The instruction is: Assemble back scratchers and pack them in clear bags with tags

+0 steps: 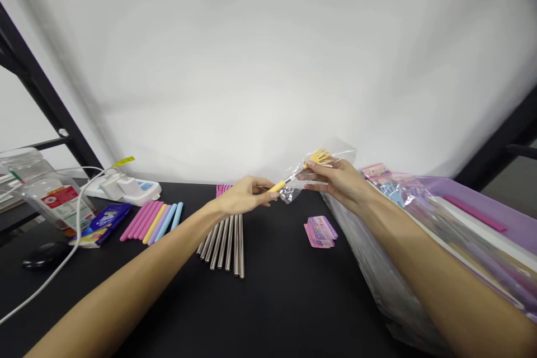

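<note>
A yellow back scratcher (pixel 292 177) with a hand-shaped head and a short metal shaft is held up above the table, tilted. My left hand (pixel 244 194) pinches its yellow handle end. Around the head, my right hand (pixel 340 178) grips a clear plastic bag (pixel 342 152), and the yellow claw sits inside the film by my fingers. Below my left wrist, several metal rods (pixel 229 240) with pink claw heads (pixel 222 189) lie side by side, partly hidden by my arm. A small stack of pink printed cards (pixel 321 231) rests under my right hand.
Coloured handle tubes (pixel 155 221) lie in a row at left, near a blue snack packet (pixel 104 222), a power strip (pixel 142 193), a plastic jar (pixel 62 196) and a black mouse (pixel 46 255). At right are clear bags (pixel 377 268) and a purple bin (pixel 474 193) with packed back scratchers.
</note>
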A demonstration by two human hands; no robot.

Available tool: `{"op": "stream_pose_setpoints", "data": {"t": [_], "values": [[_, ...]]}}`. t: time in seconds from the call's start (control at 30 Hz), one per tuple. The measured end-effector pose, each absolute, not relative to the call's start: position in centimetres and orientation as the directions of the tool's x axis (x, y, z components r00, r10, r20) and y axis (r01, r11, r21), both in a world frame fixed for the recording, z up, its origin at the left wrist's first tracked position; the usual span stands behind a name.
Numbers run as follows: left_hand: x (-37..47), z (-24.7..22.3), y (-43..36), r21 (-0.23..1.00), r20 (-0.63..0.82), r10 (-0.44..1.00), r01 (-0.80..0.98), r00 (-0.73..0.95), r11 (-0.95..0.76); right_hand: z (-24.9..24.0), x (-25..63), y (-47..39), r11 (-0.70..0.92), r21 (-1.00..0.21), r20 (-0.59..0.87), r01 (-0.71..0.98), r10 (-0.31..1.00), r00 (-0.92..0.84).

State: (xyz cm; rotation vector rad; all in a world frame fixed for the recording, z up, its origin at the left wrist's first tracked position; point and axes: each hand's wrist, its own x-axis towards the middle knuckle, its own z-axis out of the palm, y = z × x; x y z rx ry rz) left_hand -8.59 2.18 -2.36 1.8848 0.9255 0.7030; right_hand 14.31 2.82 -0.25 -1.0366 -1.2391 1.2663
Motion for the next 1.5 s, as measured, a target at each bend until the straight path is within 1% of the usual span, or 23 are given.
{"op": "stream_pose_setpoints", "data": {"t": [0.13,0.2,0.23,0.3,0.37,0.43,0.53,0.6,0.73,0.8,0.87,0.97,1.03,1.1,1.23,1.27,1.3,1.33,1.37,1.43,1.47,1.5], "values": [[-8.1,-3.0,2.2,0.823,0.153,0.887,0.44,0.436,-0.358,-0.6,13.9,2.8,0.056,-0.991,0.08,-0.125,0.977,-0.2],[-7.9,-3.2,2.1,0.83,0.179,0.903,0.432,0.391,-0.352,-0.8,13.6,2.8,0.052,-0.991,0.078,-0.119,0.969,-0.232],[-7.8,-3.2,2.0,0.861,0.175,0.898,0.379,0.403,-0.338,-0.8,13.6,2.8,0.053,-0.992,0.079,-0.116,0.97,-0.232],[-7.8,-3.0,1.9,0.936,0.148,0.868,0.216,0.475,-0.278,-0.7,13.7,2.8,0.06,-0.992,0.083,-0.114,0.975,-0.208],[-7.8,-2.7,1.8,0.972,0.123,0.841,0.107,0.527,-0.208,-0.6,13.9,2.7,0.06,-0.992,0.08,-0.109,0.978,-0.192],[-7.7,-2.5,1.6,0.976,0.111,0.86,0.109,0.499,-0.189,-0.6,14.0,2.6,0.04,-0.995,0.06,-0.091,0.973,-0.225],[-7.5,-2.5,1.4,0.956,0.119,0.898,0.194,0.423,-0.218,-0.9,13.9,2.6,0.017,-0.998,0.035,-0.063,0.953,-0.301],[-7.6,-2.6,1.4,0.945,0.121,0.888,0.222,0.444,-0.239,-1.1,13.8,2.7,0.018,-0.998,0.037,-0.063,0.947,-0.318],[-7.8,-2.6,1.6,0.955,0.111,0.83,0.174,0.547,-0.242,-1.2,14.0,2.8,0.013,-0.997,0.038,-0.081,0.948,-0.316],[-7.7,-2.6,1.5,0.957,0.121,0.826,0.156,0.55,-0.244,-1.1,14.0,2.6,0.005,-0.996,0.033,-0.085,0.944,-0.329],[-7.4,-2.8,1.3,0.953,0.135,0.847,0.166,0.515,-0.252,-0.9,13.9,2.4,-0.005,-0.995,0.027,-0.096,0.942,-0.335],[-7.0,-3.2,1.1,0.936,0.145,0.866,0.218,0.479,-0.278,-0.8,13.6,2.2,-0.017,-0.993,0.018,-0.114,0.955,-0.297],[-7.0,-3.3,1.0,0.925,0.144,0.856,0.24,0.497,-0.295,-0.7,13.6,2.3,-0.014,-0.994,0.015,-0.107,0.964,-0.266],[-7.3,-3.1,1.0,0.924,0.128,0.826,0.237,0.55,-0.301,-0.7,13.7,2.3,0.001,-0.996,0.022,-0.086,0.972,-0.233],[-8.8,-2.4,1.4,0.931,0.006,0.704,0.253,0.71,-0.262,-0.5,14.3,2.6,0.032,-0.998,0.036,-0.049,0.995,-0.093],[-9.1,-2.3,1.5,0.922,0.007,0.695,0.264,0.719,-0.283,-0.4,14.4,2.6,0.03,-0.998,0.033,-0.047,0.997,-0.068],[-9.3,-2.2,1.6,0.902,0.04,0.697,0.274,0.716,-0.333,-0.4,14.6,2.7,0.025,-0.998,0.028,-0.05,0.998,-0.053],[-9.4,-2.1,1.6,0.864,0.103,0.701,0.286,0.705,-0.415,-0.5,14.7,2.8,0.015,-0.998,0.018,-0.054,0.998,-0.054],[-9.3,-2.1,1.6,0.803,0.185,0.696,0.302,0.693,-0.514,-0.5,14.8,2.9,0.002,-0.998,0.006,-0.059,0.998,-0.068],[-9.0,-2.1,1.4,0.632,0.348,0.642,0.336,0.683,-0.699,-0.6,14.8,2.9,-0.021,-0.998,-0.014,-0.064,0.994,-0.106],[-8.7,-2.1,1.3,0.554,0.409,0.61,0.346,0.679,-0.757,-0.7,14.7,2.9,-0.029,-0.998,-0.021,-0.06,0.992,-0.128],[-8.4,-2.0,1.2,0.504,0.458,0.588,0.35,0.666,-0.79,-0.8,14.6,2.8,-0.035,-0.998,-0.027,-0.051,0.988,-0.152]]}}
